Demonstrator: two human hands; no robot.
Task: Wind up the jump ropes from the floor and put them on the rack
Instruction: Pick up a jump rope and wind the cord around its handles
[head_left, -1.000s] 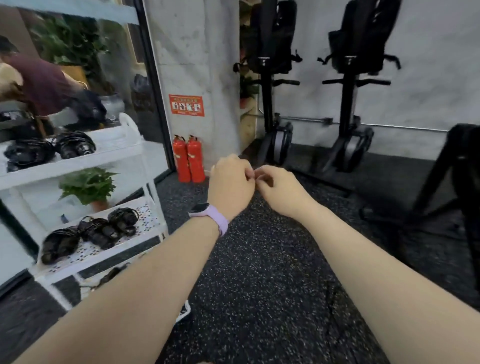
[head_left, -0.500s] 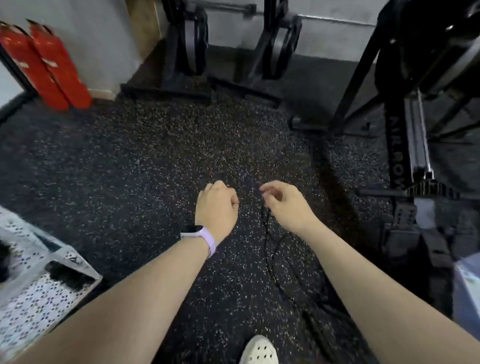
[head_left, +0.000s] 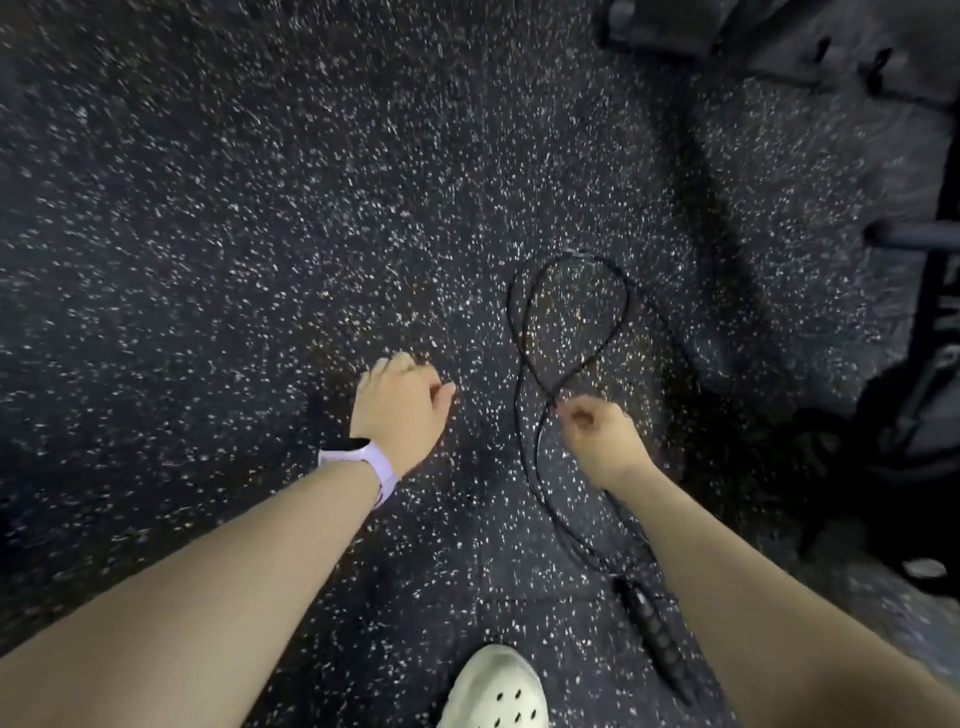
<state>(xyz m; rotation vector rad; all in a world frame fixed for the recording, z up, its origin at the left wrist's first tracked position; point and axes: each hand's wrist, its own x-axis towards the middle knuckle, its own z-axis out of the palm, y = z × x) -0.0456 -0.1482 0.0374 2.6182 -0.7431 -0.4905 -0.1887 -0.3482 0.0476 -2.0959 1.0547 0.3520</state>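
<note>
Right hand: fingers curled, seemingly pinching the thin black cord at its fingertips, though blur makes the contact hard to confirm.
Left hand: well apart from the right, fingers loosely curled, holding nothing; lilac watch on the wrist.
Jump rope: loop on the speckled floor beyond the right hand, cord trailing back under that forearm.
Handle: on the floor beside the right forearm, near a white shoe.

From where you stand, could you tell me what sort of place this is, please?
Probably a gym: the speckled rubber floor, a black jump rope looped on it, and dark equipment frames at the right edge suggest so.
</note>
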